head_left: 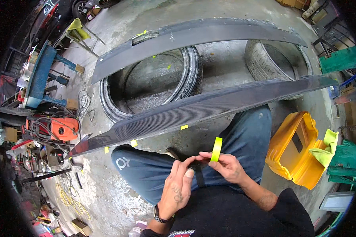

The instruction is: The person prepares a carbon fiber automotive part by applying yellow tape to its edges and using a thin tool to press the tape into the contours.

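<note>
My right hand [228, 169] grips a roll of yellow-green masking tape [216, 149], standing on edge between thumb and fingers. My left hand [178, 186] is closed, its fingertips meeting those of the right; what it pinches, if anything, is too small to make out. Beyond my knees a long dark carbon-fibre panel [178, 114] stretches across, resting at least partly over tires. Small bits of yellow-green tape [184, 127] stick along its near edge. Neither hand touches the panel.
A second long grey panel [217, 34] lies farther off across a left tire [192, 75] and a right tire [259, 59]. An open yellow case [283, 158] with a lime cloth [326, 148] stands at right. Left are an orange machine [63, 128] and blue stand [41, 77].
</note>
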Demonstrator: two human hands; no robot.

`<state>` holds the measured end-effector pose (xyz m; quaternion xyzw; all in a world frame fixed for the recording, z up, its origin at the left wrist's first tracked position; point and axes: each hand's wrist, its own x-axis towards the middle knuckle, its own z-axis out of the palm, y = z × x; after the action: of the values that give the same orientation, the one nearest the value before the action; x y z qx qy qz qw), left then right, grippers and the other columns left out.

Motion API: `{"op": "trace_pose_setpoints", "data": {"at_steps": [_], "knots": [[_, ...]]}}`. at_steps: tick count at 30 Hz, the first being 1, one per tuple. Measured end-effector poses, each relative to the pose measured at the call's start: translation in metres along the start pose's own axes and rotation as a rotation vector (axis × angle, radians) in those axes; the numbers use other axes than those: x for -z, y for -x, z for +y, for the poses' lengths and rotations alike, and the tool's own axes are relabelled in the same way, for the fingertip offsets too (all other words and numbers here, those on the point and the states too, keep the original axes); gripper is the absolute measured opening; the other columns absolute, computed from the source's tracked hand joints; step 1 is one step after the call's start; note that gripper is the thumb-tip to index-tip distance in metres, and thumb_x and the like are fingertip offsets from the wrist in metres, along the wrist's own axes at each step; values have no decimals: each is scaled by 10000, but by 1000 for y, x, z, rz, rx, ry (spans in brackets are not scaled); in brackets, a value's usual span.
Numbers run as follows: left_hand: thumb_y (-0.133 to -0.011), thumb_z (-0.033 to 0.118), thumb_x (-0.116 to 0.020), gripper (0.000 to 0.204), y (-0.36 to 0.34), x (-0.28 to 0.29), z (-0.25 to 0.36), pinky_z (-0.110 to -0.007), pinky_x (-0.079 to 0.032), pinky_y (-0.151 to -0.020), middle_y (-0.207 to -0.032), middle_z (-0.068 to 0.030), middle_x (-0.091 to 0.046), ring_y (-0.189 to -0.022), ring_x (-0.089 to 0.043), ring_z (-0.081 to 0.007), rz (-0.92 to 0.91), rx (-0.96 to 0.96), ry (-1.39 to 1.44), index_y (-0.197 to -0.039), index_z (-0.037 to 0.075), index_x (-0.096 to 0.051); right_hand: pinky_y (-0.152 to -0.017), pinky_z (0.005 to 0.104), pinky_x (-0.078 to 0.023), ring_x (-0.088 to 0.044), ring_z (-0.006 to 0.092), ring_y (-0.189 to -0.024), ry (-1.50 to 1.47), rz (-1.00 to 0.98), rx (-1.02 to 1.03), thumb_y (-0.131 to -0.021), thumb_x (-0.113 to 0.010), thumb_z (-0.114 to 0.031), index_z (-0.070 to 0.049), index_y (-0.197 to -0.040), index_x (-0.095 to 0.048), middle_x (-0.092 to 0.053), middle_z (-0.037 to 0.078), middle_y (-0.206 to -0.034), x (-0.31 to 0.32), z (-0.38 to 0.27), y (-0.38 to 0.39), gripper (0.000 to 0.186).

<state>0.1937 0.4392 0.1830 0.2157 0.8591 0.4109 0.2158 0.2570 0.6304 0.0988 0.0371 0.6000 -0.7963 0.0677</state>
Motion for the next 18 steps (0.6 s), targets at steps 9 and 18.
{"op": "trace_pose_setpoints", "data": {"at_steps": [9, 18], "knots": [[-935, -14, -604, 271, -9, -3, 3, -320, -475, -625, -735, -101, -563, -644, -571, -212, 108, -109, 109, -1196, 4, -674, -781, 252, -506, -663, 121, -904, -61, 142, -23, -1035, -582, -197, 2, -1204, -647, -705, 61, -954, 12, -5, 13, 269], [-912, -32, -674, 412, 3, -5, -10, -306, -574, -777, -950, -132, -745, -856, -732, -193, -129, -26, 256, -1303, 10, -552, -740, 239, -492, -622, 89, -801, -135, 136, -210, -936, -733, -179, 1, -1033, -700, -685, 32, -866, -8, -7, 10, 207]]}}
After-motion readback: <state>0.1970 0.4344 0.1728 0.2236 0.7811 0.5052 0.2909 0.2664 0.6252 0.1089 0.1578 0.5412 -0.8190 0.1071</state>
